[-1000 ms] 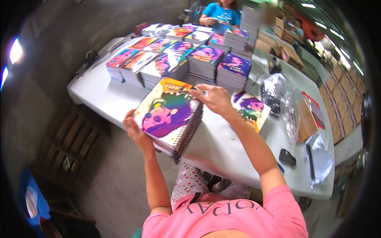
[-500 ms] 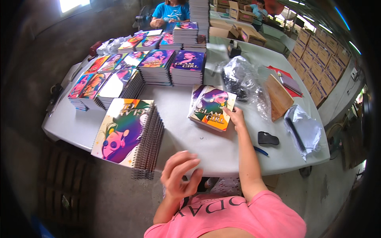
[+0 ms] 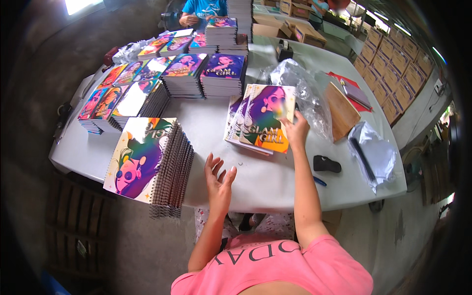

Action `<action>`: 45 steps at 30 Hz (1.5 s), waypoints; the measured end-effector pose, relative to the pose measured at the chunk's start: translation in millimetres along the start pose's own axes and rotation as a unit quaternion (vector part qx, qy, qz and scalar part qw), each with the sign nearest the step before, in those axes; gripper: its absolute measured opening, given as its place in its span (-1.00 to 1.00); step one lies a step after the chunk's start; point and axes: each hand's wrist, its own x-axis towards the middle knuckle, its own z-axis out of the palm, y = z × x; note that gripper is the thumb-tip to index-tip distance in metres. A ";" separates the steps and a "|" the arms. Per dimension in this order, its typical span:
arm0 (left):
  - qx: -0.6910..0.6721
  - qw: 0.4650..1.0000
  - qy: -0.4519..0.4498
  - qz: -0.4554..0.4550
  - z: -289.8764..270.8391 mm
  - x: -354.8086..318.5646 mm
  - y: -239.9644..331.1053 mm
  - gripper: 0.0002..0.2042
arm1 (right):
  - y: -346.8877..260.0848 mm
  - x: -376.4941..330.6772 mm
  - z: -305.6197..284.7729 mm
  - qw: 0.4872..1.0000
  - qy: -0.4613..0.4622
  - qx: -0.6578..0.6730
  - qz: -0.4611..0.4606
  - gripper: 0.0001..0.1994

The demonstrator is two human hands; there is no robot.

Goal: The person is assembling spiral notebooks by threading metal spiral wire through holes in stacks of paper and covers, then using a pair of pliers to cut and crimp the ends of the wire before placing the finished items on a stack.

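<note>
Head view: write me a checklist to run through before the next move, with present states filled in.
1. Right hand on the top notebook: ok, thumb on the cover at its right edge.
2. Left hand free: ok, fingers spread, holding nothing.
3. Top notebook squared with the notebooks beneath: not ok, those stick out on the left.
4. Left stack wholly on the table: not ok, its near end seems to overhang the edge.
5. Plastic bag clear of the top notebook: cannot tell, the notebook hides part of it.
</note>
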 end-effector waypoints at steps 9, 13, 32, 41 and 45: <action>-0.096 0.990 -0.039 -0.097 35.0 6.0 -8.7 -0.17 | -8.7 -14.7 -15.6 0.960 -0.081 0.269 -0.002 -0.72; -0.317 0.943 -0.053 -0.082 22.5 9.1 1.7 -0.59 | -42.1 -85.9 -37.2 0.857 -0.167 0.487 0.036 -0.57; 0.149 0.981 -0.015 0.124 -6.7 -22.7 -31.8 -0.17 | 67.1 -158.3 -55.2 0.924 -0.312 0.187 0.115 -0.71; 0.480 0.783 -0.140 0.370 59.9 -35.3 35.9 -0.86 | 62.3 -114.2 -114.6 0.856 -0.431 0.244 -0.149 -0.61; 0.443 0.779 -0.151 0.418 54.3 -38.6 35.1 -0.87 | 156.5 -14.1 -221.6 0.991 0.018 0.135 -0.016 -0.79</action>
